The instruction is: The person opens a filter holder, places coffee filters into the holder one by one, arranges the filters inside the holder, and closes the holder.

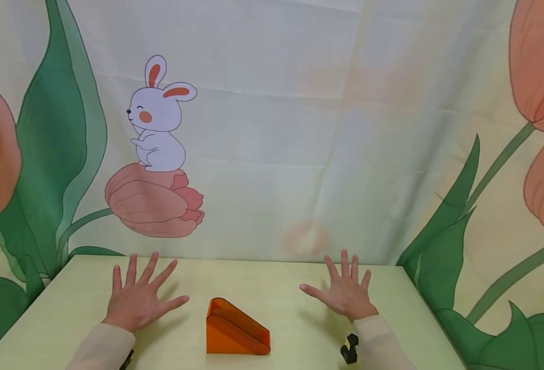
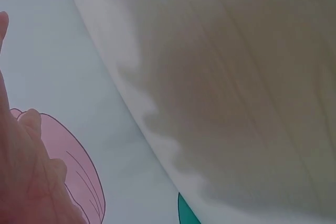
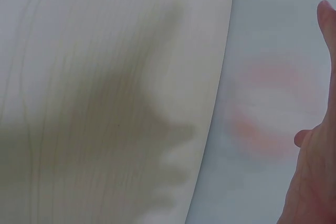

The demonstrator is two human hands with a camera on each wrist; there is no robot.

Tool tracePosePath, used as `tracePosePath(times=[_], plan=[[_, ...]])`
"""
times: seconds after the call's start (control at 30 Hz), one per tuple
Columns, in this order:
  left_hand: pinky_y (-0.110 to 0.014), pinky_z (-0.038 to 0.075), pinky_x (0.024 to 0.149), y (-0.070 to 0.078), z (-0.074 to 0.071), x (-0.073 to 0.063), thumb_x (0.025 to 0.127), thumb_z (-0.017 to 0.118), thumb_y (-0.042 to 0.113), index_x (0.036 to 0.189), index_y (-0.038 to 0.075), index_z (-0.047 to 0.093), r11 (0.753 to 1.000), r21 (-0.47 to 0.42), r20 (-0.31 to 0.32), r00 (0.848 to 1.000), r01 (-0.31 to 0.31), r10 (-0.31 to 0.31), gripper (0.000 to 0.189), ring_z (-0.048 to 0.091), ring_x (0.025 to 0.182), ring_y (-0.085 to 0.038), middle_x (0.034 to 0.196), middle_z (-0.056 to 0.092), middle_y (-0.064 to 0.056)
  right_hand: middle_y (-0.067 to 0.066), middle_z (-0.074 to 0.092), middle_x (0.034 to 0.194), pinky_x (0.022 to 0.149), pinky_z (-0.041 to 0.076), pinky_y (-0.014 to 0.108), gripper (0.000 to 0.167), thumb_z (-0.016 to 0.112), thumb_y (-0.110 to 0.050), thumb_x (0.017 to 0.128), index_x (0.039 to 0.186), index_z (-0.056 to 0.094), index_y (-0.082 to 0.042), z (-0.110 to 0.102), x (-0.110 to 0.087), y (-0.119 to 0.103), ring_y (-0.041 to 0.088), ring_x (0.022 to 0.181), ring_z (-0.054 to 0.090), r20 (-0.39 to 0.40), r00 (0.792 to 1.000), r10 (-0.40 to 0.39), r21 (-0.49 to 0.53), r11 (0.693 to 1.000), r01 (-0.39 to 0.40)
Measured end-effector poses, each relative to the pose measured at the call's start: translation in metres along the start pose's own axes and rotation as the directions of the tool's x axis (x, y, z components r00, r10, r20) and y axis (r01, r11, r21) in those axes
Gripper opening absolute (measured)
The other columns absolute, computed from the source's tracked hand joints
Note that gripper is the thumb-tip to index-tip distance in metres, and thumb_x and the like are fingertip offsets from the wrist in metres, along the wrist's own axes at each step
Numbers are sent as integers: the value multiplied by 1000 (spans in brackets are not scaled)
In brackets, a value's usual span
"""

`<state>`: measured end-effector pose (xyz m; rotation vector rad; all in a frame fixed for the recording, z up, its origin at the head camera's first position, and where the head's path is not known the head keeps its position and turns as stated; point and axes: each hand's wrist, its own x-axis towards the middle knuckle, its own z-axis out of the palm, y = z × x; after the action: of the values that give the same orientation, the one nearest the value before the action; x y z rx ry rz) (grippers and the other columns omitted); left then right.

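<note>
An orange, see-through wedge-shaped holder (image 1: 237, 331) with a sloping top stands on the pale table (image 1: 262, 277), near its front middle. To its left my left hand (image 1: 137, 300) is held above the table, fingers straight and spread, holding nothing. On the other side my right hand (image 1: 345, 293) hovers with its fingers spread too, apart from the holder. The left wrist view shows part of the left hand (image 2: 29, 177) at its edge and a hand shadow on the tabletop. In the right wrist view, the right hand (image 3: 315, 161) shows at the right edge, over another shadow.
Behind the table hangs a pale cloth backdrop (image 1: 262, 154) printed with a white rabbit (image 1: 161, 133), tulips and green leaves. The table's far edge runs along the foot of this cloth. A black and yellow wrist device (image 1: 349, 349) sits by the right sleeve.
</note>
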<state>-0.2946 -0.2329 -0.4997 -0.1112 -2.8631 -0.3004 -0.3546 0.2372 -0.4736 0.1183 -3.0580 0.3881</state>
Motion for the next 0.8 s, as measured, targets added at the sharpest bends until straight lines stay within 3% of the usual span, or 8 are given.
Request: tracePosePath(times=[0.8], plan=[[-80, -11, 115, -4, 4, 0, 81, 47, 90, 160, 32, 34, 1000, 10, -1, 1000, 16, -16, 99, -2, 151, -61, 170, 18, -21, 14, -9, 173, 116, -10, 80, 115, 45, -95, 77, 165, 19, -26, 4, 4, -6, 44, 157, -16, -9, 1000, -18, 5, 1000, 18]])
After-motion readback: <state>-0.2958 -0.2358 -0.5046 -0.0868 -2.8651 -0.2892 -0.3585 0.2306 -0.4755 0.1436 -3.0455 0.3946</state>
